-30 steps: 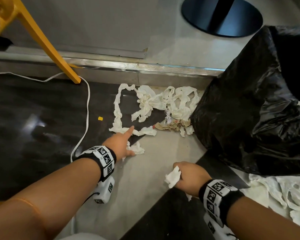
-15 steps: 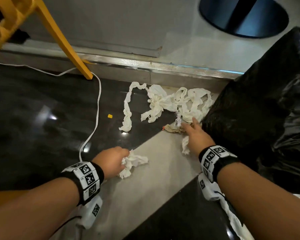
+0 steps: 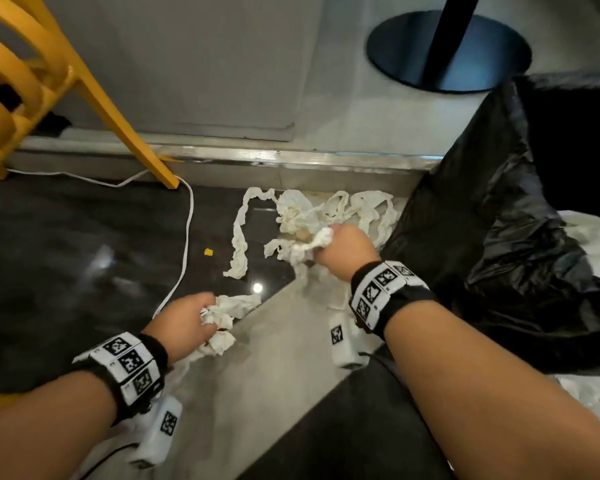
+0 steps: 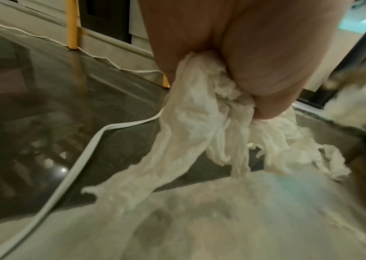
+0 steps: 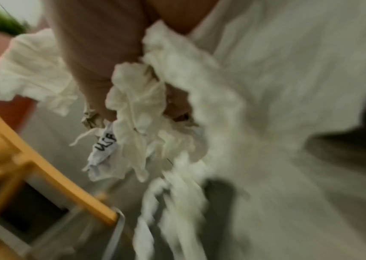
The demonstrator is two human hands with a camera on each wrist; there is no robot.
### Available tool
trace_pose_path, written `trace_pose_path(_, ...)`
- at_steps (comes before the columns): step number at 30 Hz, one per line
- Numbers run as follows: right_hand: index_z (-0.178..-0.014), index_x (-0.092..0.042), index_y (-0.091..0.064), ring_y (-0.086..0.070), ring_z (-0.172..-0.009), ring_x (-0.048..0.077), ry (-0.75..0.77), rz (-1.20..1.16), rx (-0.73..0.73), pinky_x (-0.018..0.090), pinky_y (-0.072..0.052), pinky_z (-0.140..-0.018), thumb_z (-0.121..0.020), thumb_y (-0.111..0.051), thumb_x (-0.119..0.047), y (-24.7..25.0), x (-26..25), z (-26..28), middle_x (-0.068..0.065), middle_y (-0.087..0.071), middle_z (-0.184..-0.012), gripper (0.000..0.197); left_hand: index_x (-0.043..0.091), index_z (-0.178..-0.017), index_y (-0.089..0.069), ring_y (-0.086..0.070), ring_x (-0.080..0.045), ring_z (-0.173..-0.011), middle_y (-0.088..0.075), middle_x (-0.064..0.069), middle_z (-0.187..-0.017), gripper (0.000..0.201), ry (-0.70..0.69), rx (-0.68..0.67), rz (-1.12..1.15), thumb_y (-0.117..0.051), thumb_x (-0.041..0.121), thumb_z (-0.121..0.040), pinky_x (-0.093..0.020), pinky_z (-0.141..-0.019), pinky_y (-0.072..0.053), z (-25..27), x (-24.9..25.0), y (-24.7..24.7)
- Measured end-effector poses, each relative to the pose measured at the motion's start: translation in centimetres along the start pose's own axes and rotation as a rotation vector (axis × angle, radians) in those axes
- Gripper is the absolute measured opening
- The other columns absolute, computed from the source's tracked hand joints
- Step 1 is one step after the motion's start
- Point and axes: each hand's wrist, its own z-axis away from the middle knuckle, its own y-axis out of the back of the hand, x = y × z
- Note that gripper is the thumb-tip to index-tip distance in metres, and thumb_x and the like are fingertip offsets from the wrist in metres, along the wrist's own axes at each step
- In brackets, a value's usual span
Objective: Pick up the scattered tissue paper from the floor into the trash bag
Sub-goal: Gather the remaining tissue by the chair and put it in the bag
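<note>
White tissue paper (image 3: 357, 209) lies in long crumpled strips on the floor by the metal threshold. My right hand (image 3: 340, 249) grips a bunch of that tissue (image 3: 312, 242) at the near edge of the pile; the right wrist view shows the wad (image 5: 137, 112) between the curled fingers. My left hand (image 3: 184, 323) holds another crumpled wad of tissue (image 3: 229, 308) just above the floor, its strips (image 4: 190, 123) trailing down. The black trash bag (image 3: 520, 237) stands open at the right, close to my right hand.
A yellow chair leg (image 3: 125, 123) stands at the back left, with a white cable (image 3: 184, 244) running past it over the dark glossy floor. A black round table base (image 3: 447, 51) sits behind the bag. More white tissue (image 3: 593, 244) lies at the bag's right. A small yellow scrap (image 3: 208, 251) lies on the floor.
My right hand reached forward from near my body into the tissue pile and closed on a bunch of it. My left hand drew back and closed on a wad.
</note>
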Motion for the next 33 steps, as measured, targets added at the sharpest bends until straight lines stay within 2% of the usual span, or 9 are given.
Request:
trace_pose_path(2, -0.06, -0.018, -0.044, -0.054, -0.07, 0.022, 0.104, -0.073, 0.164, 0.025, -0.035, -0.05, -0.085, -0.053, -0.016, 4.8, -1.9, 1.3, -0.001, -0.048, -0.063, 0.026, 0.032, -0.077, -0.048, -0.058, -0.023, -0.073, -0.058, 0.005, -0.071, 0.023, -0.009, 0.034, -0.002, -0.061, 0.013, -0.076, -0.029, -0.067, -0.045, -0.3, 2.1, 1.1)
trace_pose_path(6, -0.058, -0.023, -0.043, -0.046, -0.057, 0.007, 0.258, -0.322, 0.411, 0.012, -0.033, -0.047, -0.077, -0.059, -0.009, 15.3, -4.1, 5.8, -0.009, -0.047, -0.062, 0.029, 0.028, -0.086, -0.054, -0.061, -0.023, -0.077, -0.061, 0.002, -0.08, 0.019, -0.042, 0.111, -0.005, -0.062, 0.013, -0.079, -0.028, -0.066, -0.046, -0.7, 6.7, 4.4)
trace_pose_path(9, -0.08, -0.013, -0.06, -0.053, -0.071, 0.015, 0.293, -0.264, 0.555, 0.025, -0.038, -0.059, -0.077, -0.054, -0.01, 21.7, -3.5, 9.7, -0.002, -0.057, -0.075, 0.007, 0.026, -0.096, -0.058, -0.058, -0.019, -0.067, -0.062, -0.002, -0.078, 0.02, -0.083, 0.167, 0.023, -0.061, 0.014, -0.08, -0.026, -0.055, -0.039, -1.4, 10.3, 7.2)
trace_pose_path(13, -0.106, -0.008, -0.063, -0.062, -0.099, 0.032, 0.158, -0.297, 0.772, 0.025, -0.043, -0.068, -0.085, -0.055, -0.019, 27.1, 1.0, 13.6, 0.013, -0.067, -0.102, 0.026, 0.018, -0.119, -0.055, -0.055, -0.018, -0.063, -0.062, -0.005, -0.083, 0.038, -0.146, 0.218, 0.092, -0.06, 0.015, -0.082, -0.026, -0.054, -0.042, -1.7, 15.8, 9.4)
trace_pose_path(15, -0.107, -0.005, -0.063, -0.063, -0.093, 0.031, 0.1, -0.307, 0.836, 0.02, -0.044, -0.068, -0.084, -0.061, -0.027, 28.4, 3.8, 14.9, 0.016, -0.067, -0.107, 0.032, 0.016, -0.119, -0.055, -0.06, -0.023, -0.073, -0.064, -0.007, -0.092, 0.037, -0.207, 0.223, 0.091, -0.059, 0.015, -0.082, -0.027, -0.059, -0.046, -1.4, 18.6, 9.7)
trace_pose_path(19, -0.098, -0.009, -0.067, -0.061, -0.084, 0.021, -0.059, -0.174, 0.826, 0.029, -0.043, -0.069, -0.075, -0.069, -0.049, 28.7, 8.8, 14.9, 0.004, -0.065, -0.089, 0.046, 0.019, -0.128, -0.051, -0.053, -0.019, -0.072, -0.057, -0.003, -0.098, 0.046, -0.3, 0.201, 0.079, -0.058, 0.017, -0.083, -0.026, -0.068, -0.042, -1.0, 24.0, 9.0)
trace_pose_path(23, -0.102, -0.01, -0.065, -0.06, -0.087, 0.022, -0.19, -0.177, 0.827, 0.026, -0.039, -0.066, -0.071, -0.075, -0.043, 27.9, 12.9, 14.0, 0.006, -0.065, -0.093, 0.046, 0.018, -0.109, -0.059, -0.049, -0.016, -0.066, -0.056, -0.001, -0.085, 0.029, -0.378, 0.146, 0.156, -0.058, 0.016, -0.081, -0.026, -0.055, -0.037, -0.4, 28.6, 8.1)
trace_pose_path(29, -0.144, -0.016, -0.033, -0.045, -0.129, 0.03, -0.416, -0.03, 0.252, 0.037, -0.037, -0.101, -0.079, -0.07, -0.043, 25.7, 15.6, 13.8, 0.008, -0.043, -0.145, 0.08, 0.01, -0.078, -0.058, -0.059, -0.027, -0.069, -0.06, -0.008, -0.076, 0.019, -0.36, 0.006, 0.39, -0.062, 0.026, -0.068, -0.037, -0.064, -0.047, 0.5, 32.4, 8.6)
trace_pose_path(33, -0.142, -0.02, -0.038, -0.05, -0.123, 0.031, -0.376, -0.114, 0.442, 0.043, -0.043, -0.103, -0.081, -0.066, -0.043, 27.7, 15.8, 14.6, 0.009, -0.048, -0.141, 0.071, 0.008, -0.1, -0.058, -0.066, -0.031, -0.083, -0.066, -0.018, -0.097, 0.013, -0.302, -0.258, 0.854, -0.054, 0.008, -0.087, -0.043, -0.079, -0.055, 0.7, 36.1, 10.4)
